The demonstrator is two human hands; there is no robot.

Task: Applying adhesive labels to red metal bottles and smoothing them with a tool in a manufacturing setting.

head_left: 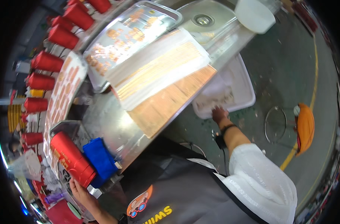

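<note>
My right hand point(219, 114) reaches down to the near rim of a white plastic tub point(246, 83), its fingers bent over the edge. The tub stands low beside the metal worktable and has dark bits on its bottom. My left hand point(79, 192) is at the lower end of a large red cylinder point(74, 158), fingers stretched out along it rather than wrapped round. A folded blue cloth point(100, 160) lies against the cylinder. On the table, a wooden board point(170, 102) carries a white sheet with rows of thin pale sticks point(160, 69).
A metal tray point(119, 41) with small orange-brown pieces lies beyond the board, and a white tray point(67, 87) holds reddish strips. Behind are a sink point(202, 20), a white container point(255, 16) and several red cylinders point(41, 81). An orange-topped stool point(305, 128) stands on the right.
</note>
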